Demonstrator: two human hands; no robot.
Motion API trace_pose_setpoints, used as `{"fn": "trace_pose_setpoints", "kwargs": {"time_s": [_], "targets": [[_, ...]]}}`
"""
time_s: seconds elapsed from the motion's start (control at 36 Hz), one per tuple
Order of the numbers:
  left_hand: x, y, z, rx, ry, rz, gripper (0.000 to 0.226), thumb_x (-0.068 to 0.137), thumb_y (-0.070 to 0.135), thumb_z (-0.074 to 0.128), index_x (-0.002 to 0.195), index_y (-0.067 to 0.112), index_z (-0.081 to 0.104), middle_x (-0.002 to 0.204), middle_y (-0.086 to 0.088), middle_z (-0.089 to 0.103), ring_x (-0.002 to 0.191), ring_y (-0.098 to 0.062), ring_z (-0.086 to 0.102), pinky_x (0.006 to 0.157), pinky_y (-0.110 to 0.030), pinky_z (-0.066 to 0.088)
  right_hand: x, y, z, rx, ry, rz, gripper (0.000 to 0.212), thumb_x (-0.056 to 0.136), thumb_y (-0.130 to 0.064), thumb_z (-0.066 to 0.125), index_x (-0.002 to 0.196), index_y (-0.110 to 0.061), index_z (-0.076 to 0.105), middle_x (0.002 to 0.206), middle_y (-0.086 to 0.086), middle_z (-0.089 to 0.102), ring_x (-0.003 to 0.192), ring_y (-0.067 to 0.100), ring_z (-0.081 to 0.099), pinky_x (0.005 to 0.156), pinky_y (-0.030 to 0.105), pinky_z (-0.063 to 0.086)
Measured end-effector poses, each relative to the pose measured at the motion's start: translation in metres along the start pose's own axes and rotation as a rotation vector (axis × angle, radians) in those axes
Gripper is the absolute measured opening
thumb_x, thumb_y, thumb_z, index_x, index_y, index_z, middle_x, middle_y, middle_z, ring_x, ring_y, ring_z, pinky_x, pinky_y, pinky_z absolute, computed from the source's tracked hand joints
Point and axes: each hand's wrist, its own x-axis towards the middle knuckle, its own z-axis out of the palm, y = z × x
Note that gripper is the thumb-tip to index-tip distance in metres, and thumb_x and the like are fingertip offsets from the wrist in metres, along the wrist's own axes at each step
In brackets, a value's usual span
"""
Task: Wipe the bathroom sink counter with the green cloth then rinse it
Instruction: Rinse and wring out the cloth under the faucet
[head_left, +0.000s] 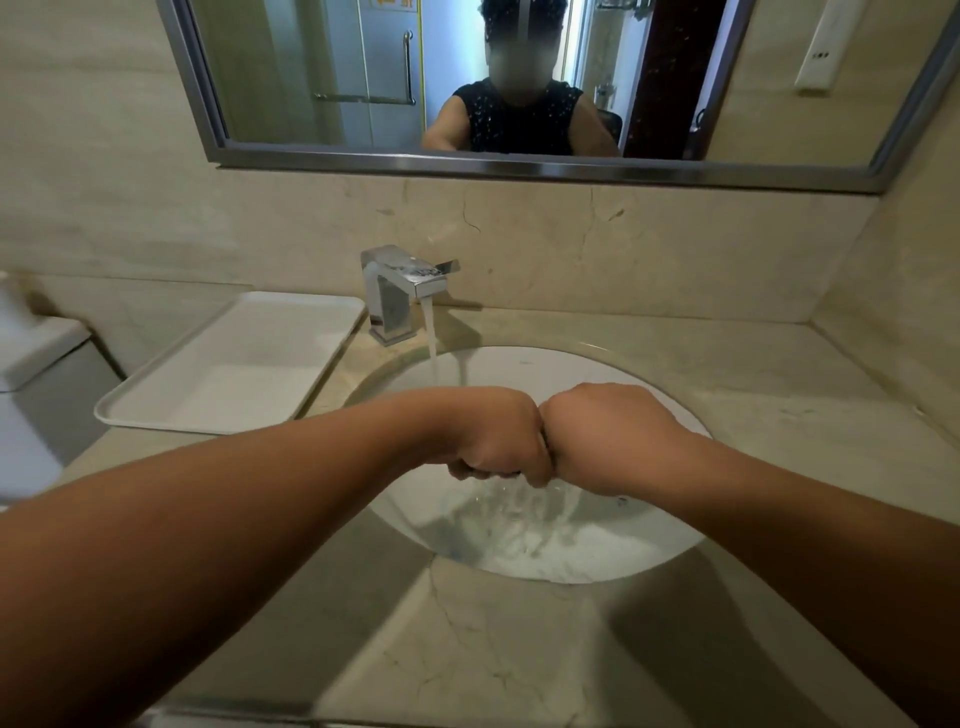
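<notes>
Nearest: bare marble surface (519, 649), beige with fine veins. Both forearms reach across it from the lower corners and meet over the sink basin (639, 540).

Left hand (493, 436) and right hand (597, 436): backs up, fingers curled under into tight fists, knuckles pressed against each other above the middle of the basin.

Green cloth (496, 474): gripped inside the two fists. Only a thin dark edge shows, below the left fingers and in the seam between the hands. Its colour cannot be read.

Water falls in scattered streams from under the fists into the white basin, and the basin floor is wet and rippled.

Behind the hands: square chrome tap (402, 291) on the surface at the back rim of the basin, left of centre. It is running, and its water stream (431, 343) drops behind the left wrist.

Left of the tap: white rectangular tray (234, 374), flat on the surface, its near corner by the basin's edge. Further left, part of a white toilet (36, 374).

Far: beige stone wall, then a metal-framed mirror (311, 78). It reflects a person in a dark sleeveless top (522, 119) and a glass shower door. Upper right of the mirror: white wall socket (826, 47).
</notes>
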Motion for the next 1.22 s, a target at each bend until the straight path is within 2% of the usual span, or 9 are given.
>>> {"fn": "trace_pose_setpoints", "kwargs": {"time_s": [0.19,0.39,0.53,0.67,0.78,0.89,0.94,1.08,1.22], "targets": [[-0.005,0.001,0.019,0.523,0.147,0.143,0.021,0.094,0.026,0.064,0.097,0.007,0.074,0.077,-0.009,0.066,0.067,-0.027,0.058,0.060,-0.033,0.045,0.005,0.007,0.000,0.436,-0.495,0.063,0.022,0.087,-0.022,0.072,0.069,-0.011,0.064,0.064,0.004,0.059,0.049,0.023,0.048,0.051,0.028,0.040],[-0.006,-0.008,0.024,0.697,0.481,0.332,0.034,0.099,0.038,0.062,0.126,0.024,0.046,0.089,0.000,0.059,0.066,-0.022,0.057,0.052,-0.035,0.041,0.004,0.023,0.002,0.961,-0.752,0.275,0.023,0.088,-0.019,0.076,0.079,-0.013,0.056,0.055,0.001,0.045,0.044,0.014,0.028,0.047,0.025,0.018],[-0.003,-0.027,0.003,0.752,0.671,0.434,0.024,0.101,0.037,0.055,0.123,0.031,0.050,0.096,0.000,0.057,0.074,-0.026,0.058,0.057,-0.034,0.037,0.009,0.032,-0.008,1.346,-0.551,0.368,0.032,0.089,-0.016,0.077,0.114,0.001,0.065,0.079,0.010,0.064,0.049,0.011,0.043,0.040,0.020,0.030],[0.002,-0.046,-0.031,-0.014,0.442,0.134,0.013,0.092,0.031,0.070,0.103,0.023,0.069,0.073,0.003,0.064,0.060,-0.015,0.059,0.053,-0.027,0.041,0.008,0.028,-0.016,1.722,-0.003,0.300,0.037,0.092,-0.004,0.073,0.127,-0.002,0.061,0.101,0.022,0.074,0.075,0.024,0.071,0.069,0.032,0.063],[0.003,-0.056,-0.048,-0.589,0.111,0.005,0.017,0.096,0.026,0.066,0.090,0.013,0.058,0.059,0.002,0.039,0.043,-0.012,0.027,0.039,-0.021,0.017,-0.001,0.015,-0.009,1.047,0.282,-0.009,0.061,0.093,-0.008,0.067,0.145,-0.035,0.051,0.136,-0.021,0.060,0.120,-0.001,0.058,0.101,0.021,0.047],[-0.005,-0.057,-0.063,-0.789,-0.333,0.028,0.015,0.096,0.024,0.060,0.084,0.015,0.061,0.057,0.005,0.036,0.036,-0.006,0.029,0.033,-0.017,0.015,0.000,0.013,0.010,0.391,0.384,-0.184,0.096,0.088,-0.008,0.065,0.164,-0.039,0.015,0.172,-0.017,0.011,0.160,0.015,0.000,0.125,0.043,0.017],[-0.009,-0.052,-0.065,-0.748,-0.538,0.054,0.012,0.092,0.024,0.062,0.085,0.014,0.064,0.057,0.004,0.040,0.036,-0.005,0.034,0.032,-0.017,0.019,0.005,0.012,0.015,0.115,0.571,-0.265,0.097,0.084,-0.012,0.069,0.164,-0.033,0.018,0.174,-0.008,0.011,0.161,0.030,0.003,0.123,0.054,0.020],[-0.015,-0.038,-0.063,-0.577,-0.661,0.072,0.024,0.093,0.021,0.059,0.070,0.017,0.064,0.053,0.006,0.042,0.035,-0.003,0.033,0.034,-0.019,0.015,0.023,0.004,0.010,0.077,0.884,-0.486,0.050,0.089,-0.015,0.068,0.138,-0.007,0.062,0.127,0.016,0.068,0.113,0.035,0.066,0.088,0.049,0.056],[-0.012,-0.032,-0.054,-0.255,-0.253,0.030,0.033,0.095,0.015,0.071,0.066,0.014,0.056,0.053,0.004,0.038,0.041,-0.011,0.026,0.044,-0.024,0.011,0.043,-0.001,0.006,-0.070,0.551,-0.267,0.045,0.058,-0.025,0.092,0.081,-0.019,0.053,0.067,0.001,0.063,0.052,0.029,0.060,0.045,0.029,0.033]]}}
